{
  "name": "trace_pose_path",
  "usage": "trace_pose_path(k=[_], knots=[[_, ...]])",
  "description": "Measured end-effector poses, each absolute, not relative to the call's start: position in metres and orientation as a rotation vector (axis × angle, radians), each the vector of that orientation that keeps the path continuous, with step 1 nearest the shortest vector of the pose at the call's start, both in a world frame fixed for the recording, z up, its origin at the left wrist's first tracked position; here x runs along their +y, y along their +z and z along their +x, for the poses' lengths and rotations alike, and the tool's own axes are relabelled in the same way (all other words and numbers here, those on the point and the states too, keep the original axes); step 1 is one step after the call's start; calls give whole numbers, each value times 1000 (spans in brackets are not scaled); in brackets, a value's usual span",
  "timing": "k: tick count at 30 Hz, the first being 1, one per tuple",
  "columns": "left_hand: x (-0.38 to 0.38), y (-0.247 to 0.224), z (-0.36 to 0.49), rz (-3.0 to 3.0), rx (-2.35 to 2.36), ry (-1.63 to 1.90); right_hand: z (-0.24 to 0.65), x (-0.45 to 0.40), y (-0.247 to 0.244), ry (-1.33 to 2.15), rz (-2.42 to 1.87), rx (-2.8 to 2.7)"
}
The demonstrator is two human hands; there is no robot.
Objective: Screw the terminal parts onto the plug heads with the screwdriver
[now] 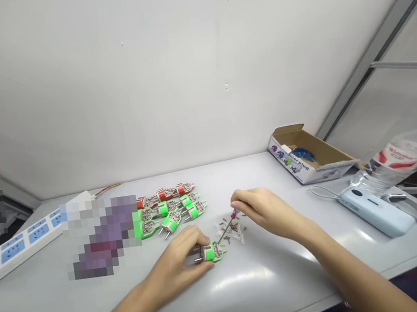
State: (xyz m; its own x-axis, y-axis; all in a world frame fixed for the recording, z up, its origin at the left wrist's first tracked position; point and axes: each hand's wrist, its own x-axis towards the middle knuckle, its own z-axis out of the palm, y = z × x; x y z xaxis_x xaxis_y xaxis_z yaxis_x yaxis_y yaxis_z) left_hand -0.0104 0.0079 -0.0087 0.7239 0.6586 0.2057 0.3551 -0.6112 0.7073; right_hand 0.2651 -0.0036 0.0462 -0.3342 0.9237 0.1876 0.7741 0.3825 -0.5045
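Note:
A green and white plug (209, 253) lies on the grey table, its metal pins pointing left. My left hand (180, 264) pinches it between thumb and fingers. In my right hand (259, 208) is a screwdriver (225, 230) with a red and clear handle, tilted so that its tip meets the plug's right part. Just behind the plug lies a loose pile of small screws and white clips (235, 230). Several more open plugs stand in rows to the left, green ones (171, 222) nearer and red ones (164, 194) behind.
At the left lies a long white power strip (38, 234) beside a pixelated purple patch. An open cardboard box (298, 169) sits at the back right. A light blue power bank (377, 210) with a cable and a plastic bottle (401, 159) are at the right.

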Motion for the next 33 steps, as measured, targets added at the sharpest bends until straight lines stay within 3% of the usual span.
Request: trace_pose_path(k=[33], knots=[[6,0,-4,2275,769,623,266,4,24,513,-1257,-2034]])
